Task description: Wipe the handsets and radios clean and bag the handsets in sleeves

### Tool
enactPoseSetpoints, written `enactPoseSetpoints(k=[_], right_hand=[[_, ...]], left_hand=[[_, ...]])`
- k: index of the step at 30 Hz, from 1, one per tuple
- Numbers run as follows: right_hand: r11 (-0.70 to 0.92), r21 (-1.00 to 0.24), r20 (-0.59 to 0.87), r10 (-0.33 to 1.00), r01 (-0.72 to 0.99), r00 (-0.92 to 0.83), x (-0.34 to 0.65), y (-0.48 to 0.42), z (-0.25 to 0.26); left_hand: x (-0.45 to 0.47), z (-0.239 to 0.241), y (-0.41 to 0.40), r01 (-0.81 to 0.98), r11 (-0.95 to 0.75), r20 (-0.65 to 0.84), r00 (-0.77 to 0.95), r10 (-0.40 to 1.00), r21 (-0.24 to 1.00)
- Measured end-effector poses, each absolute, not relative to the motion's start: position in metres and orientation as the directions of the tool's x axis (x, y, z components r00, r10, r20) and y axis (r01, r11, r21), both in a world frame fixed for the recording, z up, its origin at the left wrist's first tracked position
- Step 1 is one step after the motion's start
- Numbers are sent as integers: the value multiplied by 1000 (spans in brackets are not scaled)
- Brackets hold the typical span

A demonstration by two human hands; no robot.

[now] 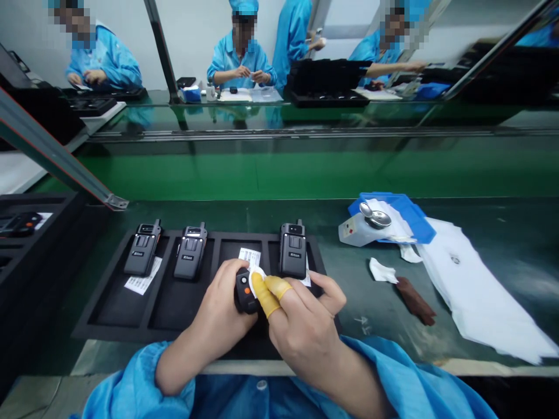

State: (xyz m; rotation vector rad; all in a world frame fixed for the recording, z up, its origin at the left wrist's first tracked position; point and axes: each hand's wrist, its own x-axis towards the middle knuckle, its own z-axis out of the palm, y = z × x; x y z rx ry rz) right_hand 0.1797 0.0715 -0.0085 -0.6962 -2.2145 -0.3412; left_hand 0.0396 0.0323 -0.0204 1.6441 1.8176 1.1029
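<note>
My left hand [220, 305] is closed around a small black handheld radio [243, 289] with an orange button, held over the third slot of a black tray [126, 311]. My right hand [301, 317] wears yellow finger cots and pinches a small white cloth [257, 274] against the radio's side. Three more black radios stand in the tray: one [142, 249] at the far left, one [190, 252] beside it, one [293, 250] at the right. White labels [142, 280] lie in the slots.
To the right lie a clear dispenser bottle [360, 228], a blue tray [408, 212], white wipes [476, 291], a crumpled white scrap [382, 271] and a brown strip [416, 301]. Another black tray [26, 224] sits left. Several people in blue coats [240, 58] work across the green conveyor [305, 169].
</note>
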Motion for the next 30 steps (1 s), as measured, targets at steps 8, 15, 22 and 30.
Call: enactPoseSetpoints(k=[8, 15, 22, 30], right_hand=[[791, 16, 695, 431, 612, -575, 190, 88, -1], [888, -26, 696, 346, 460, -629, 181, 80, -1], [873, -6, 707, 349, 488, -616, 187, 77, -5], [843, -36, 700, 404, 537, -588, 190, 81, -14]], left_hand=[[38, -24, 31, 651, -116, 265, -135, 955, 750], [39, -23, 30, 611, -142, 267, -119, 956, 779], [43, -23, 33, 611, -137, 256, -111, 960, 780], [43, -22, 32, 664, -38, 192, -160, 968, 747]])
